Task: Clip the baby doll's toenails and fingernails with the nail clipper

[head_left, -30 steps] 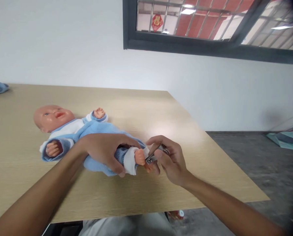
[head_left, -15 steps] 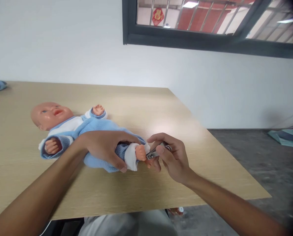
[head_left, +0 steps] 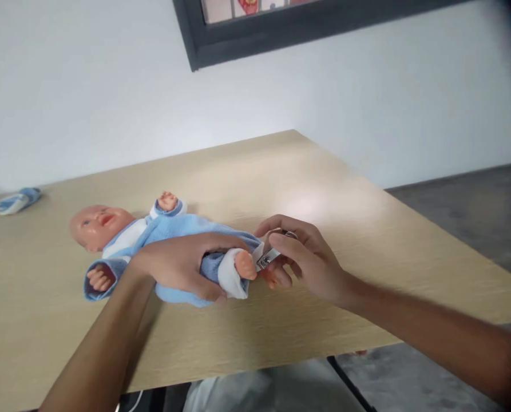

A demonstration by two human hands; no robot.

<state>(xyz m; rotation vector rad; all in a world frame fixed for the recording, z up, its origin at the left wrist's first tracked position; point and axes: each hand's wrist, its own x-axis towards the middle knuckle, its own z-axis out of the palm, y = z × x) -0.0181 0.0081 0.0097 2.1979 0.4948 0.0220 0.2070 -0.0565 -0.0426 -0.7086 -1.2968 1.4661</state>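
Observation:
A baby doll [head_left: 182, 226] in a blue and white outfit lies on its back, head to the left and feet to the right. My left hand [head_left: 186, 266] is wrapped round the doll's leg, just behind the white cuff [head_left: 233, 276]. Past the cuff a bare foot [head_left: 245, 264] sticks out. My right hand [head_left: 304, 254] grips metal nail clippers [head_left: 269, 257] between thumb and fingers. Their jaws are at the toes of that foot; I cannot tell whether they touch. The doll's other foot is mostly hidden beneath my right fingers.
The doll rests on a light wooden table [head_left: 221, 343], whose right edge slopes down toward the floor [head_left: 461, 212]. A blue and white cloth item [head_left: 19, 200] lies at the far left. Behind stands a white wall with a dark-framed window [head_left: 255, 37].
The view has tilted and shifted, bringing more of the cloth item into sight. Both hands keep their holds, and the clippers stay close to the foot.

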